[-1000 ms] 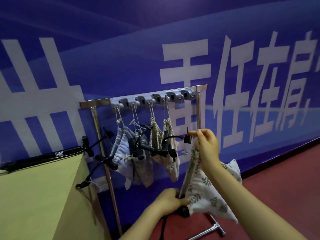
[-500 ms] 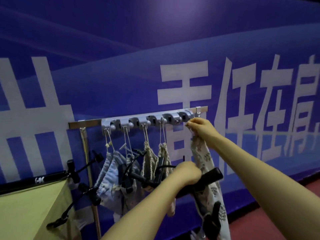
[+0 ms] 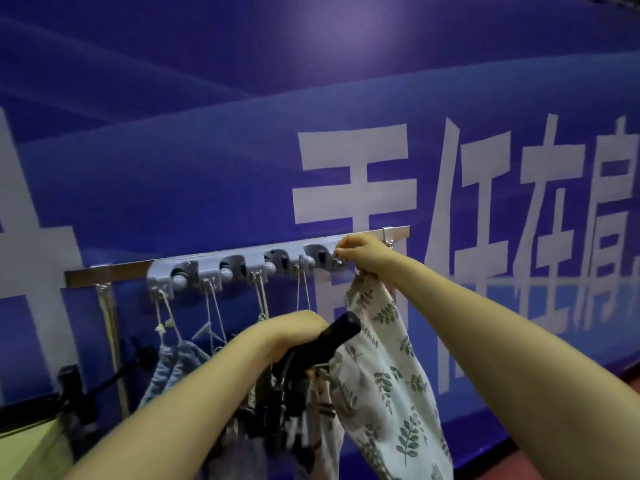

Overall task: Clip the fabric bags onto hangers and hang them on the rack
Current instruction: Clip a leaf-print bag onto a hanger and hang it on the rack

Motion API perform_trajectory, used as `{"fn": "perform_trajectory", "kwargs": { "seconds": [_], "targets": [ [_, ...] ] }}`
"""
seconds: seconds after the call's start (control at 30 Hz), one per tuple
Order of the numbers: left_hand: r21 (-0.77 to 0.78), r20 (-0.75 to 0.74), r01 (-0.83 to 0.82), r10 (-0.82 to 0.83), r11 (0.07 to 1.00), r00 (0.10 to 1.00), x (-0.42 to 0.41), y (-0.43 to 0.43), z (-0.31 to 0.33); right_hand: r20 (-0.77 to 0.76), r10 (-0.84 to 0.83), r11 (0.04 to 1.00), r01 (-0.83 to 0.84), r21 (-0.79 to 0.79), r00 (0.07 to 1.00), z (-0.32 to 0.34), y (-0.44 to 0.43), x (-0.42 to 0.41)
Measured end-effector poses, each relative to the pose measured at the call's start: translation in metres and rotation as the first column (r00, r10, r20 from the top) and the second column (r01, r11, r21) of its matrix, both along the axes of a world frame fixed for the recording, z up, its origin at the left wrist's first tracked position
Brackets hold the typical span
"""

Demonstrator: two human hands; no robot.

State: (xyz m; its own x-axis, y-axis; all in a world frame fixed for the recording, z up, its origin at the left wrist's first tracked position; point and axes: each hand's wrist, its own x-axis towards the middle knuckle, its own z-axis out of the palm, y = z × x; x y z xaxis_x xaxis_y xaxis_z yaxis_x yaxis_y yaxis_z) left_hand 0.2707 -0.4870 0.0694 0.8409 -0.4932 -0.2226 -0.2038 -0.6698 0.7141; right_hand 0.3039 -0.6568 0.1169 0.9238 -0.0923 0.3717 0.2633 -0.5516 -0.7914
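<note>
My right grip (image 3: 363, 252) pinches the leaf bag (image 3: 388, 368) string up at the rack (image 3: 242, 263). My left grip (image 3: 298, 336) squeezes a black hanger (image 3: 332, 337).

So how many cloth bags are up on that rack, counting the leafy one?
5, though some overlap. A blue striped bag hangs at the left, two more sit partly hidden behind the left hand, and the leaf-print bag hangs at the right end, under the right hand.

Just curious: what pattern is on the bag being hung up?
White with grey-green leaf sprigs, on the fabric bag; head view.
</note>
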Motion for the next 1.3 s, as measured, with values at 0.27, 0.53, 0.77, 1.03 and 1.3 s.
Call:
{"fn": "perform_trajectory", "kwargs": {
  "seconds": [0.27,0.53,0.77,1.03,1.3],
  "targets": [
    [-0.059,-0.062,0.019,-0.023,0.998,0.998,0.026,0.006,-0.016,0.040,-0.132,0.947,0.138,-0.291,0.990,-0.004,-0.007,0.040],
    [0.030,-0.027,0.039,-0.038,0.999,0.999,0.033,0.016,-0.022,-0.179,-0.116,0.852,0.190,0.488,0.977,-0.041,-0.013,0.054],
    [0.058,0.019,0.006,-0.007,0.998,1.000,0.029,0.029,-0.039,-0.087,-0.163,0.837,0.185,0.516,0.983,-0.085,-0.002,0.044],
    [0.056,0.125,-0.142,0.134,0.988,0.983,0.011,0.040,-0.066,0.200,-0.373,0.907,0.311,0.283,0.906,-0.075,0.029,-0.021],
    [-0.285,0.164,-0.340,0.395,0.896,0.904,-0.036,0.096,-0.052,0.246,-0.023,0.998,0.007,0.068,0.969,-0.047,0.122,-0.091]
  ]
}}
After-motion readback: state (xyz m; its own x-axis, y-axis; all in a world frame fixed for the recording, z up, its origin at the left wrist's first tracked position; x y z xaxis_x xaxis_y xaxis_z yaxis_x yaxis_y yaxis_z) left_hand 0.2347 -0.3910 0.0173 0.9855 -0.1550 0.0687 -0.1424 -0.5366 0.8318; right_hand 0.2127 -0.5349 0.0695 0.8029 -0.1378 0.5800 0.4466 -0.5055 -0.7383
